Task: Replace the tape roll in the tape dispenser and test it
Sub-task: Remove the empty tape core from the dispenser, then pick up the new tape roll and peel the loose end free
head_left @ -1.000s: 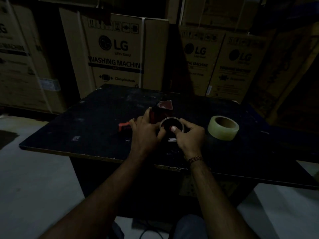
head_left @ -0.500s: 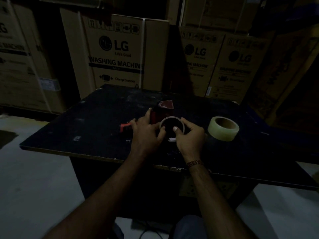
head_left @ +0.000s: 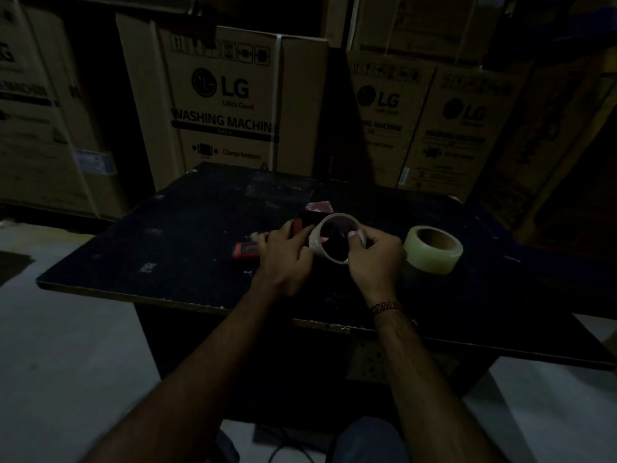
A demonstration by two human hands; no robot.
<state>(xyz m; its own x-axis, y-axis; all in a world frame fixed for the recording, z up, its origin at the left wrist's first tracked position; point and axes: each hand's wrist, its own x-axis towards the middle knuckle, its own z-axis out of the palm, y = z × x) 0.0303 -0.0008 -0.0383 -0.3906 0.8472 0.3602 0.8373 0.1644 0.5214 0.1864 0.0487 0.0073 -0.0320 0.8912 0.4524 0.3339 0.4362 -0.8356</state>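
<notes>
A red tape dispenser [head_left: 247, 249] lies on its side on the dark table [head_left: 187, 228], its handle poking out to the left. A pale, nearly bare cardboard tape core [head_left: 315, 240] is raised and tilted above the dispenser's hub. My left hand [head_left: 283, 259] rests over the dispenser body with its fingers against the core's left side. My right hand [head_left: 374, 259] pinches the core's right rim, thumb inside the ring. A full roll of clear tape [head_left: 434, 250] lies flat on the table just right of my right hand.
Large cardboard washing-machine boxes [head_left: 227, 105] stand close behind the table, with more stacked [head_left: 444, 128] to the right and left. The table's front edge [head_left: 200, 304] is chipped. Pale floor [head_left: 66, 362] lies to the left and below.
The cardboard core has risen and tilted up off the dispenser; both hands lifted slightly with it. The full roll has not moved.
</notes>
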